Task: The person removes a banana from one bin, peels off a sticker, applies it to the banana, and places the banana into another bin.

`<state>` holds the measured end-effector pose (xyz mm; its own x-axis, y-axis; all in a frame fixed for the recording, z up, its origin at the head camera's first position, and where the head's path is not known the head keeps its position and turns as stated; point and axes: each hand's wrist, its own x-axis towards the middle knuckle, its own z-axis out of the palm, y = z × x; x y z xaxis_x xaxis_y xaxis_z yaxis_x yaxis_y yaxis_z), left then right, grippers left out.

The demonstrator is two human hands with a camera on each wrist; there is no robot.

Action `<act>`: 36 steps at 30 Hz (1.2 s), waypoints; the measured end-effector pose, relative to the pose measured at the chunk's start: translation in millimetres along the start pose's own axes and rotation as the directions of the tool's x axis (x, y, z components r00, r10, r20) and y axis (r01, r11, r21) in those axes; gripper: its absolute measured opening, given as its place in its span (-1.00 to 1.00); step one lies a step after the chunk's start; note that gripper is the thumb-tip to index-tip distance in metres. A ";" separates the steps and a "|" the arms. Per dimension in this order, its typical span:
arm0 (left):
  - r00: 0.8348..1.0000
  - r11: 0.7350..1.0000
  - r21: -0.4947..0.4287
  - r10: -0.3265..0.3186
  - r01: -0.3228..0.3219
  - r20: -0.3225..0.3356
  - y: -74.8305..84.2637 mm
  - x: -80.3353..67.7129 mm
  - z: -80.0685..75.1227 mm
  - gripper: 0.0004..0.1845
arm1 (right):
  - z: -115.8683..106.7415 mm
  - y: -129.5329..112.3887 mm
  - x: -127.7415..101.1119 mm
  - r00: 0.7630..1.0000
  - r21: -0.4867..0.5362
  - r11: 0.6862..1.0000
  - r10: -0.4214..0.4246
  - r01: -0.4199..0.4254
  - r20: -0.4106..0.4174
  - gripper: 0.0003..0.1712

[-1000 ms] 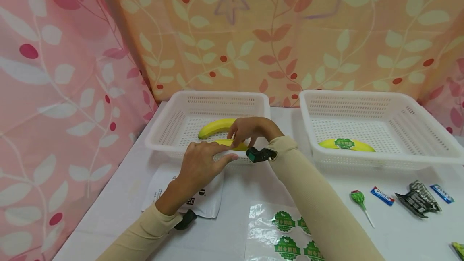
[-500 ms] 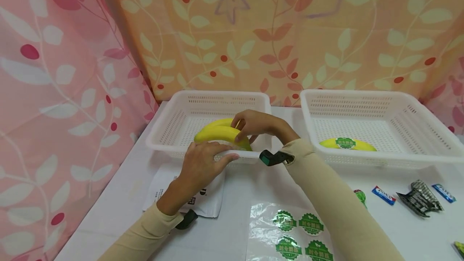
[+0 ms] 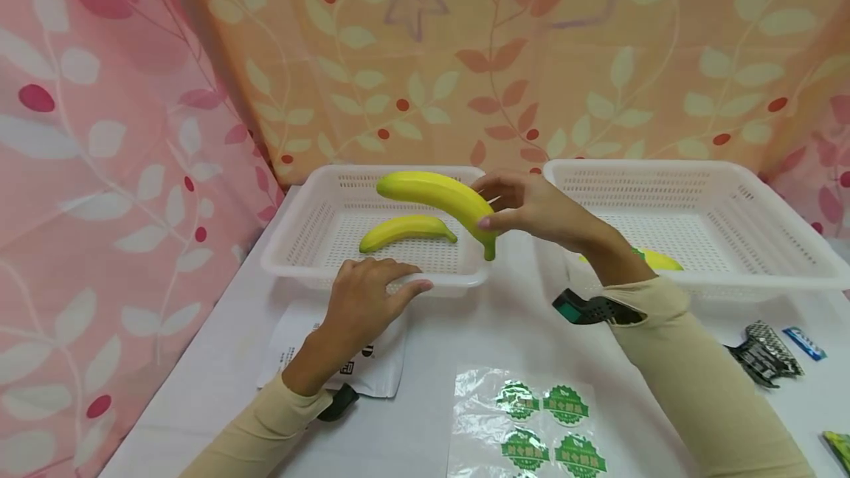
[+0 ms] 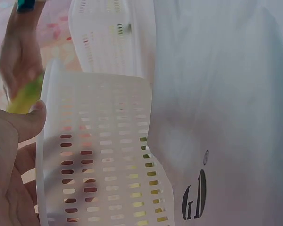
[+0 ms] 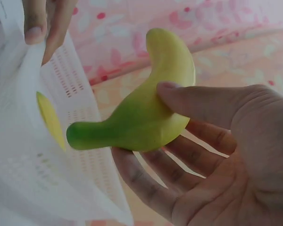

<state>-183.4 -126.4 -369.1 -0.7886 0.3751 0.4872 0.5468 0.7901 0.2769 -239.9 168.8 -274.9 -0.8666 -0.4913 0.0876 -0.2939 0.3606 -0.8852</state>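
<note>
My right hand [image 3: 541, 212] holds a yellow banana [image 3: 434, 194] near its green stem end, above the right side of the left white basket [image 3: 279, 260]. In the right wrist view the thumb [image 5: 198, 101] lies on one side of the banana and the fingers on the other. A second banana [image 3: 406, 231] lies in the left basket. At that basket's front rim, my left hand [image 3: 361, 305] grips the edge; the left wrist view shows its thumb [image 4: 30, 125] and fingers about the rim. A banana [image 3: 660, 260] with a green sticker, partly behind my right forearm, lies in the right white basket [image 3: 764, 282].
A white printed pouch [image 3: 378, 371] lies below the left basket. A clear sheet of round green stickers [image 3: 566, 406] is at the front middle. To the right are a black wrapped packet [image 3: 760, 360], a blue-and-white wrapper [image 3: 805, 343] and a green packet [image 3: 838, 448]. Patterned curtains stand behind.
The right hand has lifted the front banana out of the left basket, moving it up and to the right. The left hand has stayed at the rim.
</note>
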 end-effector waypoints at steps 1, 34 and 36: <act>1.000 1.000 0.000 -0.001 0.001 0.000 -0.3 0.0 0.2 -0.61 | -3.3 0.4 -7.8 1.000 -0.012 1.000 -0.004 0.004 -0.003 -0.47; 1.000 1.000 -0.004 -0.005 0.005 -0.006 1.1 -0.5 -0.4 -0.60 | 5.1 79.7 -117.0 0.920 -0.253 0.933 0.317 -0.258 0.232 -0.48; 1.000 1.000 -0.004 -0.010 0.010 0.000 1.3 -0.7 -0.8 -0.61 | 5.1 83.4 -117.1 0.919 -0.257 0.932 0.316 -0.255 0.234 -0.48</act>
<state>-181.9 -125.9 -368.4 -0.7940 0.3673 0.4844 0.5403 0.7916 0.2854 -160.9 252.3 -361.4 -0.7950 -0.5235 -0.3065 -0.1568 0.6654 -0.7298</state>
